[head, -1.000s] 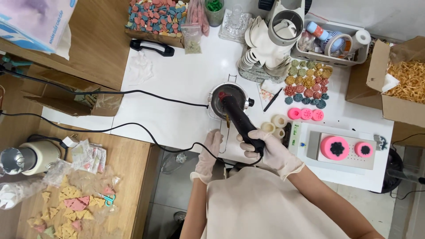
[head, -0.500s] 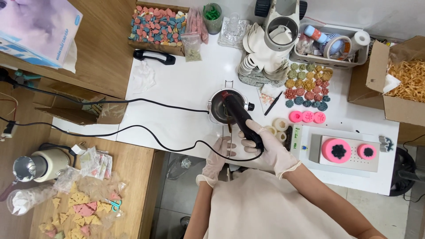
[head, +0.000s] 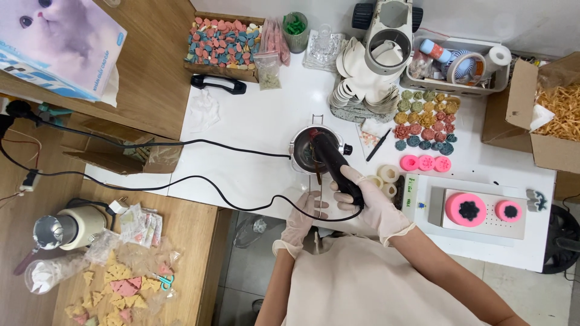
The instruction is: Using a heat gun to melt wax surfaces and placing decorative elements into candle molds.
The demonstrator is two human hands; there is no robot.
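Around my white table [head: 254, 121]: a tray of coloured flower-shaped pieces [head: 222, 43] at its far left corner, a cardboard box of straw filler [head: 559, 115] off its right edge, and pink silicone moulds [head: 426, 163] by the small scale [head: 477, 208].

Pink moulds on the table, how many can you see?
5: three small pink moulds in a row beside the coloured flowers, plus a large one and a smaller one on the white scale. None looks hidden.
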